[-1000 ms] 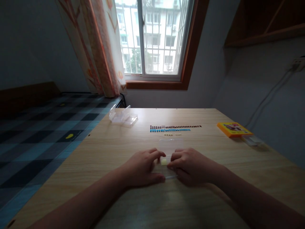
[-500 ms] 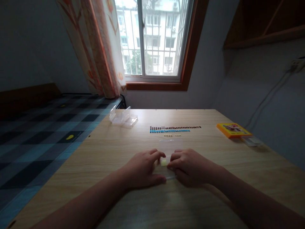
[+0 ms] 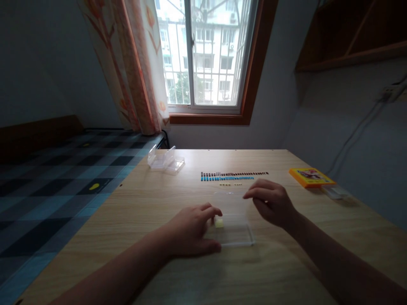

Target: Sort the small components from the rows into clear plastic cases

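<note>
A clear plastic box (image 3: 237, 239) lies on the table in front of me with its lid (image 3: 229, 201) folded back away from me. Small pale yellow pieces (image 3: 219, 223) are grouped in its left part. My left hand (image 3: 195, 224) grips the box's left side, thumb at the near corner and fingertips by the yellow pieces. Raised to the right of the lid is my right hand (image 3: 271, 201); its fingers are bent, index finger and thumb apart, nothing visible between them. Just beyond the lid runs a short row of small yellow pieces (image 3: 225, 184).
Farther back are a row of small blue pieces (image 3: 222, 178) and a row of dark ones (image 3: 235, 174). Clear boxes (image 3: 173, 163) stand at the back left with lids raised. An orange-yellow box (image 3: 310, 177) lies at the right edge beside a clear case (image 3: 337, 192).
My right hand has left the inside of the box and moved up and right, beside the lid. My left hand stays at the box's left side. The view has tilted slightly upward.
</note>
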{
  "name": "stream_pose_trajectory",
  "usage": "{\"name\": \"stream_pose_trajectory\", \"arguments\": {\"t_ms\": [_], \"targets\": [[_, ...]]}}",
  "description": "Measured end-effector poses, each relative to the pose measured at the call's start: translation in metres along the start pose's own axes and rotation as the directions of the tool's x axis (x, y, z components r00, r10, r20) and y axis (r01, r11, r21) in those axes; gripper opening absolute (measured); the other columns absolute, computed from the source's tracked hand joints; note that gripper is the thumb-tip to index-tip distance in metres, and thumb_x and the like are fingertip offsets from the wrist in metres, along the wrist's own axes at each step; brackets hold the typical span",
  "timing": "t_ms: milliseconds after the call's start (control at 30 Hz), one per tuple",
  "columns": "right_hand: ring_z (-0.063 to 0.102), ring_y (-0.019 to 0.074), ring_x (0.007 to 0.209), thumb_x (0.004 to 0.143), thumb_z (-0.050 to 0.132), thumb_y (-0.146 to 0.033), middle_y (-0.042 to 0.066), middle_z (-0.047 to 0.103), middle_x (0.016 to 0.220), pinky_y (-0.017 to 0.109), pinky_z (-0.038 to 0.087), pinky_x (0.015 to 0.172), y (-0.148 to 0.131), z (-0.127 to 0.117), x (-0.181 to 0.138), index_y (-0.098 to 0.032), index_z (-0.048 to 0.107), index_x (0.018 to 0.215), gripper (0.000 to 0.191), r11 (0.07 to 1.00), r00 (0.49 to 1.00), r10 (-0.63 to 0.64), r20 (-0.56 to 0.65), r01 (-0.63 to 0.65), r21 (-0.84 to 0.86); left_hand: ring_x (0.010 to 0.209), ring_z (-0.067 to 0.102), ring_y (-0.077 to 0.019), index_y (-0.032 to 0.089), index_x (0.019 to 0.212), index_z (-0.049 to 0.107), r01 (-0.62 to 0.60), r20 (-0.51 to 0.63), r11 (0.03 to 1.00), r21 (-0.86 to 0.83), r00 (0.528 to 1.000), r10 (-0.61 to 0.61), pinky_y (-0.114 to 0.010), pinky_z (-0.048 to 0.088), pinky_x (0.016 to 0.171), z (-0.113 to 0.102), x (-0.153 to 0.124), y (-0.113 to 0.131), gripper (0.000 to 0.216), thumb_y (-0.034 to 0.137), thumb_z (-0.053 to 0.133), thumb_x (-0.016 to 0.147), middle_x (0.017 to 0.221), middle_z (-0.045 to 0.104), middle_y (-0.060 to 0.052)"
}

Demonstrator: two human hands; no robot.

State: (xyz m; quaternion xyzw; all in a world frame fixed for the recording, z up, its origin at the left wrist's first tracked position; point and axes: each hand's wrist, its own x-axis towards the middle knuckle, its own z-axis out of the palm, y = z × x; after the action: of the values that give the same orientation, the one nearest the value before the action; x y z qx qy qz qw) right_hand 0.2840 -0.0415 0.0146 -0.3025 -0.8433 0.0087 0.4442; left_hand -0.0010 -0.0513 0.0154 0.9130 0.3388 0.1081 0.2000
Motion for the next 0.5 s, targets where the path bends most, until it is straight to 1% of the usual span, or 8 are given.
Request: {"name": "stream_pose_trajectory", "arguments": {"t_ms": [33, 67, 133, 167, 233, 300, 400, 500], "targets": [[0.065, 0.0186, 0.074, 0.089, 0.049, -0.010, 0.005, 0.071, 0.081, 0.033, 0.051, 0.067, 0.011, 0.000, -0.003, -0.023, 0.074, 0.085, 0.029, 0.997, 0.993, 0.071, -0.090, -0.073, -0.014, 0.099, 0.068, -0.0288, 0.026, 0.128, 0.061, -0.009, 0.009, 1.000, -0.004, 1.000, 0.009, -0.037, 0.052, 0.084, -0.001, 0.000, -0.001, 0.064, 0.052, 0.080, 0.073, 0.118, 0.068, -0.007], [0.065, 0.0196, 0.076, 0.088, 0.049, -0.010, 0.005, 0.071, 0.081, 0.034, 0.052, 0.069, 0.022, 0.001, -0.006, -0.023, 0.075, 0.085, 0.029, 0.990, 0.980, 0.123, -0.155, -0.131, -0.041, 0.097, 0.068, -0.0281, 0.026, 0.127, 0.061, -0.019, 0.017, 1.000, -0.006, 1.000, 0.019, -0.036, 0.052, 0.083, -0.001, -0.001, -0.001, 0.064, 0.053, 0.081, 0.072, 0.115, 0.069, -0.006], [0.065, 0.0226, 0.086, 0.087, 0.050, -0.011, 0.006, 0.071, 0.086, 0.038, 0.054, 0.078, 0.044, 0.007, -0.012, -0.024, 0.077, 0.088, 0.030, 0.961, 0.953, 0.210, -0.219, -0.243, -0.135, 0.093, 0.067, -0.0269, 0.026, 0.126, 0.061, -0.034, 0.029, 0.999, -0.006, 0.999, 0.034, -0.035, 0.051, 0.079, -0.002, -0.001, -0.002, 0.066, 0.054, 0.082, 0.071, 0.109, 0.069, -0.005], [0.065, 0.0244, 0.091, 0.087, 0.051, -0.011, 0.008, 0.071, 0.090, 0.041, 0.054, 0.082, 0.054, 0.011, -0.015, -0.023, 0.078, 0.091, 0.030, 0.950, 0.946, 0.229, -0.231, -0.269, -0.158, 0.092, 0.067, -0.0266, 0.026, 0.126, 0.061, -0.040, 0.033, 0.999, -0.004, 0.999, 0.040, -0.034, 0.051, 0.077, -0.002, -0.001, -0.002, 0.066, 0.055, 0.082, 0.071, 0.108, 0.069, -0.005], [0.063, 0.0268, 0.096, 0.088, 0.052, -0.013, 0.009, 0.071, 0.095, 0.047, 0.052, 0.089, 0.068, 0.021, -0.017, -0.023, 0.078, 0.097, 0.029, 0.937, 0.943, 0.247, -0.222, -0.290, -0.192, 0.090, 0.067, -0.0259, 0.025, 0.126, 0.061, -0.044, 0.036, 0.999, -0.002, 0.998, 0.044, -0.033, 0.050, 0.075, -0.002, -0.001, -0.002, 0.067, 0.055, 0.082, 0.071, 0.104, 0.070, -0.004], [0.062, 0.0282, 0.101, 0.090, 0.055, -0.017, 0.011, 0.070, 0.101, 0.051, 0.050, 0.094, 0.075, 0.032, -0.017, -0.022, 0.079, 0.101, 0.027, 0.934, 0.952, 0.244, -0.186, -0.282, -0.217, 0.088, 0.067, -0.0253, 0.025, 0.126, 0.061, -0.042, 0.040, 0.999, 0.001, 0.998, 0.042, -0.032, 0.050, 0.072, -0.002, -0.001, -0.001, 0.068, 0.056, 0.082, 0.070, 0.102, 0.070, -0.004], [0.059, 0.0299, 0.114, 0.091, 0.060, -0.022, 0.012, 0.069, 0.116, 0.054, 0.046, 0.103, 0.078, 0.045, -0.011, -0.022, 0.080, 0.103, 0.023, 0.941, 0.973, 0.209, -0.098, -0.228, -0.251, 0.086, 0.066, -0.0249, 0.025, 0.124, 0.062, -0.043, 0.047, 0.999, 0.001, 0.998, 0.043, -0.031, 0.048, 0.070, -0.003, 0.000, 0.000, 0.068, 0.057, 0.083, 0.069, 0.098, 0.070, -0.004], [0.051, 0.0317, 0.131, 0.090, 0.066, -0.025, 0.012, 0.065, 0.133, 0.056, 0.039, 0.113, 0.081, 0.058, -0.003, -0.024, 0.081, 0.103, 0.020, 0.950, 0.987, 0.159, 0.005, -0.151, -0.275, 0.086, 0.066, -0.0251, 0.025, 0.123, 0.062, -0.042, 0.045, 0.999, -0.003, 0.998, 0.042, -0.031, 0.048, 0.070, -0.003, 0.000, 0.000, 0.067, 0.055, 0.084, 0.068, 0.097, 0.070, -0.003]]}}
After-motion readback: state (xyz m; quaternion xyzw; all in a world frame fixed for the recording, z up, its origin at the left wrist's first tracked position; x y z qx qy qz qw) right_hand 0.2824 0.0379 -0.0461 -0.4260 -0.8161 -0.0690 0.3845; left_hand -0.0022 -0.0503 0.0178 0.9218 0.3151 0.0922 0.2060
